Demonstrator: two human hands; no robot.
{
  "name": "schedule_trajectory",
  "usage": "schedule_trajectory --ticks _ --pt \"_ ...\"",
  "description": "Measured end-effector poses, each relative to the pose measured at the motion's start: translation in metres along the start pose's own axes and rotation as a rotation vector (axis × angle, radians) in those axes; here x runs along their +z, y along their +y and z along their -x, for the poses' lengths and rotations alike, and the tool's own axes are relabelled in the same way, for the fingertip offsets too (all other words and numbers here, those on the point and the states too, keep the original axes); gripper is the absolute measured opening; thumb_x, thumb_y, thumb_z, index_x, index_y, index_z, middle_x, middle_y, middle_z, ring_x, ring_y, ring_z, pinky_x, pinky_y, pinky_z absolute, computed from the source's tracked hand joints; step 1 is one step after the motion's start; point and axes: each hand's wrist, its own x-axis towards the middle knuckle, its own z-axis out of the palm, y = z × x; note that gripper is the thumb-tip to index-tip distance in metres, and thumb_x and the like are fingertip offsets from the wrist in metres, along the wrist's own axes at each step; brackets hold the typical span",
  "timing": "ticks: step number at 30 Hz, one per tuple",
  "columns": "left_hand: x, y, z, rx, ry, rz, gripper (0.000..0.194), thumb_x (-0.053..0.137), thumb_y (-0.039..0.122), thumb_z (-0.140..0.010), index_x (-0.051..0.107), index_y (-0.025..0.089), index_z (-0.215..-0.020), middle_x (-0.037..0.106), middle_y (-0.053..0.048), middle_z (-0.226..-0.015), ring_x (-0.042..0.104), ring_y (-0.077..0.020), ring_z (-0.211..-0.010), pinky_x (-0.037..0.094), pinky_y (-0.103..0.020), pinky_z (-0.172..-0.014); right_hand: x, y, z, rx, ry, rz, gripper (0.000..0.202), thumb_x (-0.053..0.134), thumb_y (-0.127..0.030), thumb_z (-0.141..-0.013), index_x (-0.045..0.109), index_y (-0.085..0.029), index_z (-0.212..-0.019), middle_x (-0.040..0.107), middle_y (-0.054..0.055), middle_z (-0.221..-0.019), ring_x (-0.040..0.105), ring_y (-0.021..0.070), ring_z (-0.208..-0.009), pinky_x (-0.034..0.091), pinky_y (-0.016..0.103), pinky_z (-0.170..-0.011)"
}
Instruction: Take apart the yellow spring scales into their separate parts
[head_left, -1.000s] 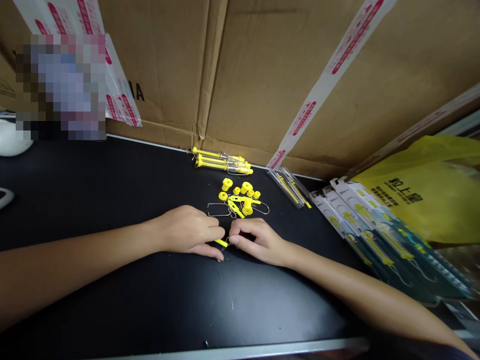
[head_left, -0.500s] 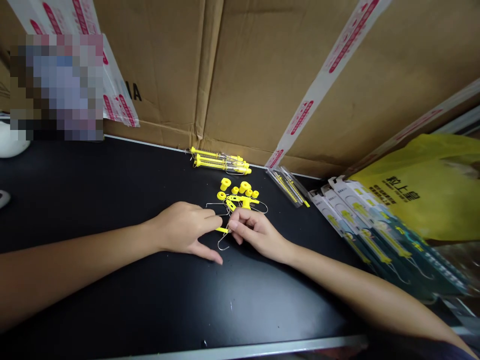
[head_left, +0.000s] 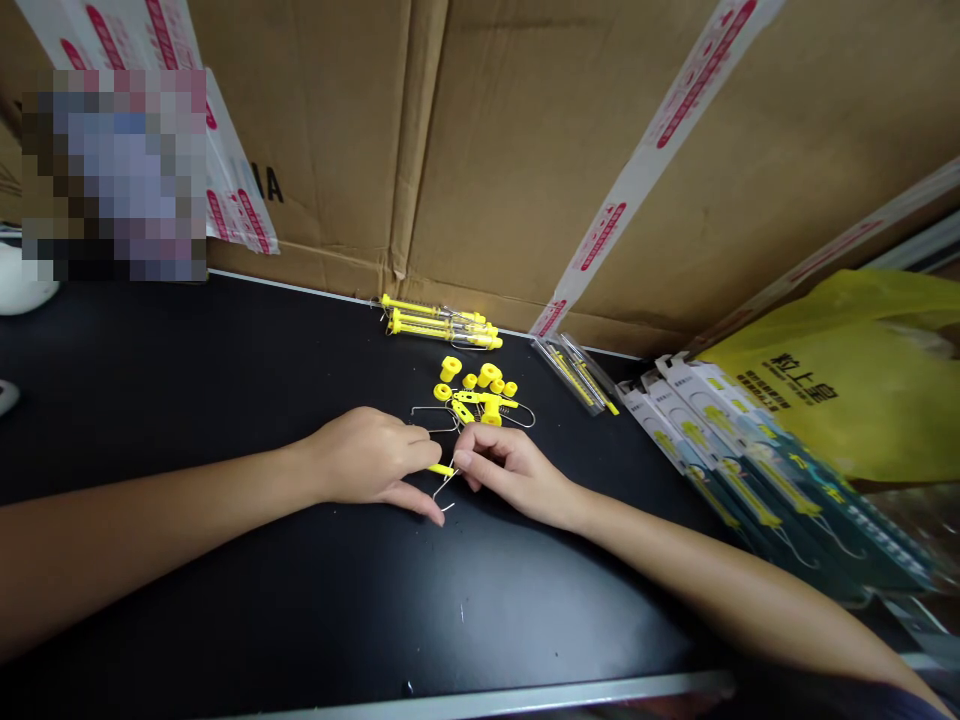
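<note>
My left hand (head_left: pixel 371 458) is curled around a thin yellow rod (head_left: pixel 441 469), whose end sticks out past the fingers toward the right. Thumb and forefinger of my right hand (head_left: pixel 517 472) pinch a bent metal wire hook (head_left: pixel 442 488) at that end. The hook's curved tip hangs down beside my left thumb; whether it passes through the rod is too small to tell. Just beyond my hands lie loose parts: yellow caps (head_left: pixel 490 374), a flat yellow piece with holes (head_left: pixel 465 397), wire hooks (head_left: pixel 435 409) and small springs.
Several spring scales (head_left: pixel 442 325) with clear tubes lie at the table's back edge. Right of them are clear tubes with yellow strips (head_left: pixel 576 375). Printed packages (head_left: pixel 720 440) and a yellow bag (head_left: pixel 840 370) stand at the right. A cardboard box (head_left: pixel 525 150) walls off the back.
The wire hook has tilted and its tip has dropped slightly, now by my left thumb. The yellow rod's end has sunk a little and slants down to the right.
</note>
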Motion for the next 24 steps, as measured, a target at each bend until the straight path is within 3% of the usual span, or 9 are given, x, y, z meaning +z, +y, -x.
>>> schedule_trajectory --ticks 7,14,24 --pt "0.0 -0.0005 -0.0002 0.004 -0.024 0.013 0.052 0.035 0.062 -0.087 0.048 0.017 -0.064 0.053 0.003 -0.059 0.052 -0.0108 -0.05 0.028 -0.025 -0.048 -0.0034 -0.0001 -0.0029 -0.014 -0.061 -0.027 0.03 0.048 -0.039 -0.09 0.049 -0.016 -0.071 0.048 -0.004 -0.059 0.041 0.0083 -0.056 0.035 0.022 -0.057" --pt "-0.0019 0.0029 -0.0006 -0.04 -0.004 -0.052 0.056 0.043 0.071 -0.077 0.05 0.017 -0.064 0.054 0.002 -0.057 0.051 -0.0121 -0.051 0.027 -0.025 -0.049 -0.0033 0.0011 -0.0047 0.015 -0.075 -0.093 0.032 0.05 -0.04 -0.089 0.048 -0.016 -0.068 0.048 -0.005 -0.054 0.04 0.0072 -0.051 0.034 0.021 -0.053" --pt "-0.0001 0.0014 0.0001 -0.008 -0.02 -0.045 0.053 0.041 0.067 -0.081 0.05 0.018 -0.065 0.053 0.003 -0.058 0.052 -0.0111 -0.05 0.026 -0.025 -0.047 -0.003 -0.0003 -0.0029 0.004 -0.088 -0.095 0.03 0.05 -0.037 -0.089 0.049 -0.016 -0.068 0.049 -0.004 -0.056 0.042 0.0071 -0.053 0.035 0.02 -0.055"
